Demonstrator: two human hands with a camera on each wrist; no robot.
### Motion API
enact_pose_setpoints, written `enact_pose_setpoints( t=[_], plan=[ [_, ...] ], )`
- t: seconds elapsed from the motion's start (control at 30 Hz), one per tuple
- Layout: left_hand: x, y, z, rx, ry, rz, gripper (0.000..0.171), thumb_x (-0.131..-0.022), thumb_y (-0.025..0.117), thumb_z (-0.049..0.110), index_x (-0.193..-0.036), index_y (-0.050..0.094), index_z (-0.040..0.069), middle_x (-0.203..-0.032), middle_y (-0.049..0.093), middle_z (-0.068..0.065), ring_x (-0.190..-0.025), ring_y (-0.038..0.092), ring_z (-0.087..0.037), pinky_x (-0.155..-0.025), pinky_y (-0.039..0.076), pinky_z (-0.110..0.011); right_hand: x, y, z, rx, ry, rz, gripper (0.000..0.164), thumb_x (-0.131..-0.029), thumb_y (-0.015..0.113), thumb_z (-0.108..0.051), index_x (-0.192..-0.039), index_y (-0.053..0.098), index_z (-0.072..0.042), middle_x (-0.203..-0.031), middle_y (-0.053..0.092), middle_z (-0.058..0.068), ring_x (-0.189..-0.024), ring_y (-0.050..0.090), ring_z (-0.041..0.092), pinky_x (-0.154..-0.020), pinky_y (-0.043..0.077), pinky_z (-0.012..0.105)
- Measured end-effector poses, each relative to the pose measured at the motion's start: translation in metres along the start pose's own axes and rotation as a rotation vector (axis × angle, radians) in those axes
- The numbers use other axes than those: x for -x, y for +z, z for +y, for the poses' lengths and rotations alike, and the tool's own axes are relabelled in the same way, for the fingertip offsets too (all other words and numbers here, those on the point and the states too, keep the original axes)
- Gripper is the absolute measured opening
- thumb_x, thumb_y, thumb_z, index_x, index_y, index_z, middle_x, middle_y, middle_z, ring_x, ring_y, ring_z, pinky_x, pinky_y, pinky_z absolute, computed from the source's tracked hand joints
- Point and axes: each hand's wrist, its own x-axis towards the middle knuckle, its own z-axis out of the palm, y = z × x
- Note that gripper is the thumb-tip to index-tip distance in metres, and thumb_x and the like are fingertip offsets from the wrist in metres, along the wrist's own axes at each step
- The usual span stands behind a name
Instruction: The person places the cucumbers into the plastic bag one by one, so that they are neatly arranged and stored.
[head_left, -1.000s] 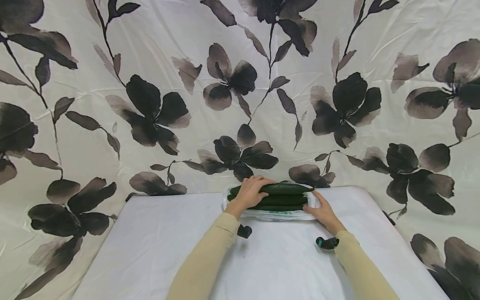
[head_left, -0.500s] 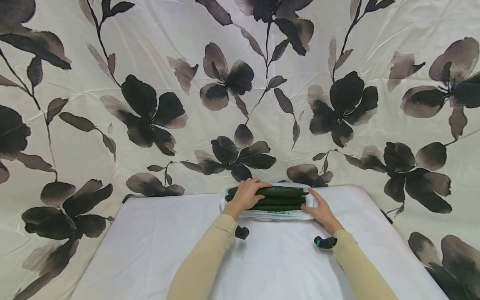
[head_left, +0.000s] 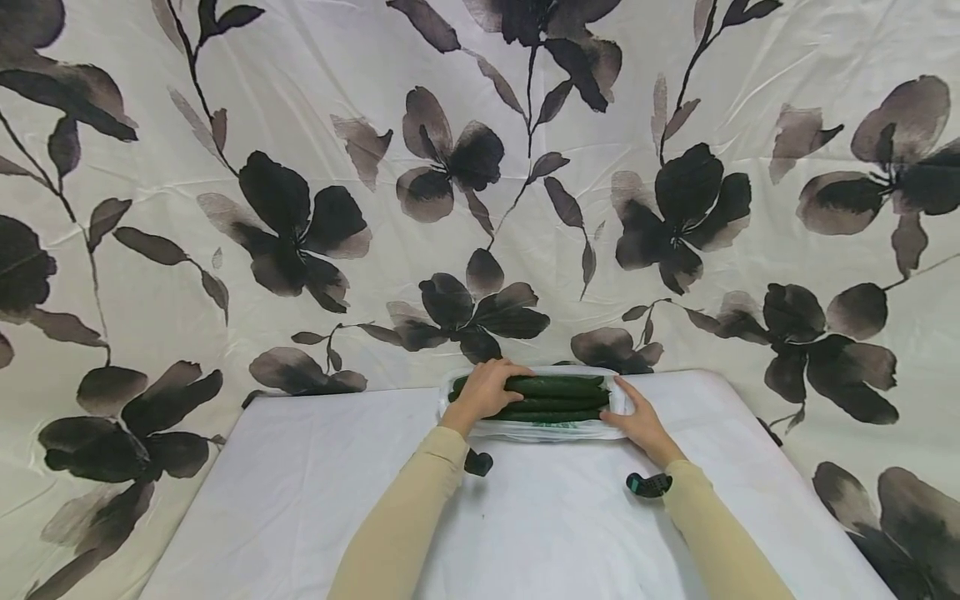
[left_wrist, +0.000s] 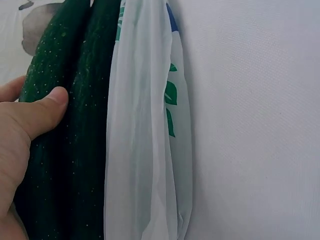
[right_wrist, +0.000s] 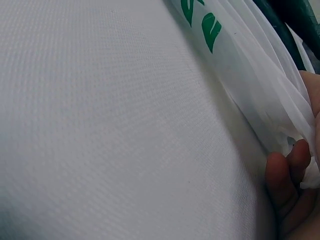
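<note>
Dark green cucumbers (head_left: pixel 558 404) lie side by side in a white plastic bag (head_left: pixel 577 430) printed with green leaves, at the far edge of the table. My left hand (head_left: pixel 489 390) grips the rearmost cucumber (left_wrist: pixel 50 55) near its left end, thumb on the near side and fingers over the far side. At the bag's right end, my right hand (head_left: pixel 637 421) holds the plastic, its fingers (right_wrist: pixel 280 175) curled at the gathered film in the right wrist view. The cucumbers' left ends are partly hidden behind my left hand.
A white cloth covers the table (head_left: pixel 555 525). Close behind it hangs a pale curtain (head_left: pixel 570 317) with dark flowers. Black wrist devices (head_left: pixel 648 485) sit below both hands.
The rearmost cucumber has come down and slightly left with my left hand, and more of the bag's far rim shows behind it. My right hand stays at the bag's right end.
</note>
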Motion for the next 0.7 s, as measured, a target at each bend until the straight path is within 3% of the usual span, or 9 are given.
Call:
enact_pose_setpoints(
  t=[0.2, 0.4, 0.7],
  plan=[
    [0.000, 0.000, -0.003, 0.023, -0.027, 0.009, 0.046, -0.083, 0.079, 0.027, -0.127, 0.065, 0.030, -0.123, 0.063, 0.003, -0.115, 0.056, -0.023, -0.100, 0.039, -0.048, 0.001, 0.003, -0.001, -0.002, -0.004, 0.002, 0.092, -0.079, 0.080, -0.031, -0.155, 0.029, -0.020, -0.157, 0.023, 0.017, -0.143, 0.015, 0.043, -0.110, 0.013, 0.062],
    [-0.002, -0.002, -0.004, 0.011, -0.069, -0.004, 0.047, -0.084, 0.078, 0.027, -0.128, 0.064, 0.031, -0.127, 0.061, 0.003, -0.119, 0.055, -0.024, -0.102, 0.037, -0.051, -0.001, 0.003, -0.008, 0.001, 0.008, -0.011, 0.088, -0.082, 0.078, -0.023, -0.155, 0.028, -0.016, -0.157, 0.021, 0.018, -0.143, 0.013, 0.042, -0.111, 0.012, 0.060],
    [0.001, -0.003, -0.004, -0.044, -0.074, -0.027, 0.048, -0.088, 0.074, 0.032, -0.134, 0.059, 0.030, -0.132, 0.057, -0.003, -0.120, 0.051, -0.029, -0.102, 0.036, -0.054, -0.005, 0.003, -0.008, 0.016, 0.053, -0.022, 0.089, -0.082, 0.078, -0.023, -0.155, 0.027, -0.017, -0.158, 0.020, 0.017, -0.144, 0.012, 0.041, -0.112, 0.011, 0.059]
  ],
)
